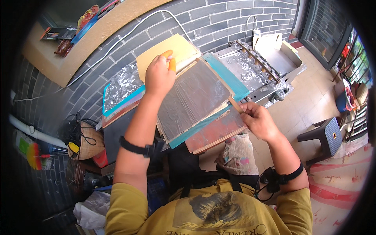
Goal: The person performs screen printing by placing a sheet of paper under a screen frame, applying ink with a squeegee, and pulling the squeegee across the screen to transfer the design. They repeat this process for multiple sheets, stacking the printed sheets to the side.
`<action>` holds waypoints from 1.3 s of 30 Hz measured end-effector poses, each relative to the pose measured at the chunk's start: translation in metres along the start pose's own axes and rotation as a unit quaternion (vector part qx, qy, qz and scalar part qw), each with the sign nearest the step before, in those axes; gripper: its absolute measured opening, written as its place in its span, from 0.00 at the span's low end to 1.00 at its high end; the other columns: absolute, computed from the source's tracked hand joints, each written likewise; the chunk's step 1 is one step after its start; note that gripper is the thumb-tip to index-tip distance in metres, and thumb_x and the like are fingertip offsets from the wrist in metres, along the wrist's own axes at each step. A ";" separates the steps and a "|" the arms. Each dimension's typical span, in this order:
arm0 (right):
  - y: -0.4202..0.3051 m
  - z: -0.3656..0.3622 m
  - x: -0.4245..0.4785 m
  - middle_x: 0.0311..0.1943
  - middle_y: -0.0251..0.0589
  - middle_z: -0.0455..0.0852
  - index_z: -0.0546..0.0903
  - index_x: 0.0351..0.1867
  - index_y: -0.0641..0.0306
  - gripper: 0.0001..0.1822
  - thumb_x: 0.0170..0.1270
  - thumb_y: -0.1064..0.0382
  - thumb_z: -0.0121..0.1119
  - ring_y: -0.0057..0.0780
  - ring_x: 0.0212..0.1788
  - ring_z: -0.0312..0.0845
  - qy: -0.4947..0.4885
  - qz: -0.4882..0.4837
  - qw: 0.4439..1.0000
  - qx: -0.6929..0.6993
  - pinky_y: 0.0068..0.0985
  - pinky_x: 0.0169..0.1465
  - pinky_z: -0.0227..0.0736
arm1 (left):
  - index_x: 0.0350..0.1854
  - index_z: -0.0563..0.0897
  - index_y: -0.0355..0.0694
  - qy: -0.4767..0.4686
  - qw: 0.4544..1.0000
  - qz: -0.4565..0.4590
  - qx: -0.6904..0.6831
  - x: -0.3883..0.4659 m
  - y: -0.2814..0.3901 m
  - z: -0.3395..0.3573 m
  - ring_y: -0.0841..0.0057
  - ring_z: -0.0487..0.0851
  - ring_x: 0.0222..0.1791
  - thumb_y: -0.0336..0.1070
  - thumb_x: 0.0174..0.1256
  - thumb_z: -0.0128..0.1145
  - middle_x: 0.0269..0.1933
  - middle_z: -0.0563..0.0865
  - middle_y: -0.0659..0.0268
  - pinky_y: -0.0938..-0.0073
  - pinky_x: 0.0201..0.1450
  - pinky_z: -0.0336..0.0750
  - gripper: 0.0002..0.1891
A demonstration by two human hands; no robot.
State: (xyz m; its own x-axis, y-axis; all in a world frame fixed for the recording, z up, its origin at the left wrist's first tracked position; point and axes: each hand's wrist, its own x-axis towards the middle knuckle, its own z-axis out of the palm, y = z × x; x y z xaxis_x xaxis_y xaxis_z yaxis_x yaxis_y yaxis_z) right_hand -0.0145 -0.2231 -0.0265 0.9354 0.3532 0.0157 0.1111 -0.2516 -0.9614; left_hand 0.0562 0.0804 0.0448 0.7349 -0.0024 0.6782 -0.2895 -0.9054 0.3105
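Note:
My right hand (pixel 257 119) pinches a thin flat wooden strip (pixel 236 105), its far tip at the right edge of a stack of thin dark grey sheets (pixel 194 98). Pale paper edges show along the stack's near side. My left hand (pixel 160 73) is over the stack's far left part, with orange finger cots on thumb and index finger. Those two fingers are apart, with nothing visible between them. Just beyond that hand, yellow paper sheets (pixel 167 54) stand tilted up from the stack. A teal ribbed board (pixel 226 77) lies beneath the stack.
Under the teal board is a worn reddish board (pixel 217 132). A blue-edged tray (pixel 123 88) of silvery foil scraps stands left, against a grey brick wall (pixel 217 17). Beyond the stack, a metal frame (pixel 249 67) carries more scraps. A dark plastic stool (pixel 323 138) stands right.

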 end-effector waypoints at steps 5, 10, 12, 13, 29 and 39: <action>-0.003 -0.005 -0.002 0.22 0.36 0.78 0.78 0.42 0.73 0.11 0.58 0.71 0.56 0.19 0.26 0.71 0.021 0.009 1.000 -0.021 0.25 0.32 0.69 | 0.60 0.73 0.34 -0.108 0.984 -0.042 0.132 0.012 -0.063 0.025 0.58 0.78 0.54 0.32 0.64 0.52 0.56 0.78 0.51 0.64 0.56 0.73 0.21; -0.008 -0.007 -0.008 0.22 0.31 0.75 0.76 0.46 0.71 0.11 0.62 0.72 0.54 0.14 0.22 0.66 -0.012 0.007 1.000 -0.013 0.18 0.25 0.62 | 0.62 0.72 0.37 -0.079 0.953 0.068 0.286 -0.007 -0.126 0.050 0.60 0.77 0.56 0.34 0.65 0.49 0.59 0.76 0.52 0.64 0.57 0.73 0.22; -0.009 -0.009 -0.011 0.22 0.29 0.75 0.76 0.47 0.71 0.11 0.63 0.73 0.53 0.13 0.22 0.66 -0.021 0.024 0.999 0.014 0.17 0.25 0.61 | 0.60 0.75 0.40 -0.105 0.956 0.054 0.267 -0.009 -0.127 0.050 0.61 0.79 0.53 0.34 0.65 0.49 0.57 0.78 0.52 0.64 0.55 0.74 0.20; -0.011 -0.010 -0.014 0.24 0.30 0.77 0.77 0.45 0.72 0.11 0.62 0.73 0.54 0.15 0.24 0.68 -0.019 0.044 0.998 0.035 0.19 0.27 0.64 | 0.59 0.76 0.41 -0.143 0.959 0.018 0.244 -0.005 -0.111 0.042 0.62 0.81 0.51 0.33 0.65 0.49 0.55 0.80 0.52 0.64 0.54 0.75 0.19; -0.012 -0.013 -0.033 0.19 0.27 0.73 0.75 0.48 0.67 0.11 0.65 0.72 0.50 0.11 0.15 0.63 -0.033 0.037 0.997 0.060 0.14 0.18 0.56 | 0.56 0.77 0.35 -0.084 0.996 -0.029 -0.023 -0.109 0.030 -0.013 0.55 0.78 0.55 0.25 0.63 0.49 0.58 0.79 0.52 0.64 0.57 0.73 0.18; -0.020 -0.018 -0.041 0.19 0.27 0.73 0.76 0.48 0.69 0.11 0.65 0.71 0.50 0.11 0.17 0.63 -0.026 0.047 0.997 0.052 0.14 0.20 0.57 | 0.54 0.77 0.32 -0.157 0.987 -0.035 -0.002 -0.150 0.055 -0.004 0.57 0.77 0.57 0.27 0.64 0.49 0.59 0.78 0.52 0.65 0.59 0.72 0.17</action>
State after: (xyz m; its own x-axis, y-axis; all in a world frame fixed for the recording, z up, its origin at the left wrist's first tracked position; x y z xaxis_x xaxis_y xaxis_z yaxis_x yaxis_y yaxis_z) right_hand -0.0494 -0.2485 -0.0029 0.9210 0.3796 -0.0872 -0.0140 -0.1913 -0.9814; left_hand -0.0724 0.0323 -0.0372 0.9068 -0.0732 0.4151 -0.2343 -0.9062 0.3521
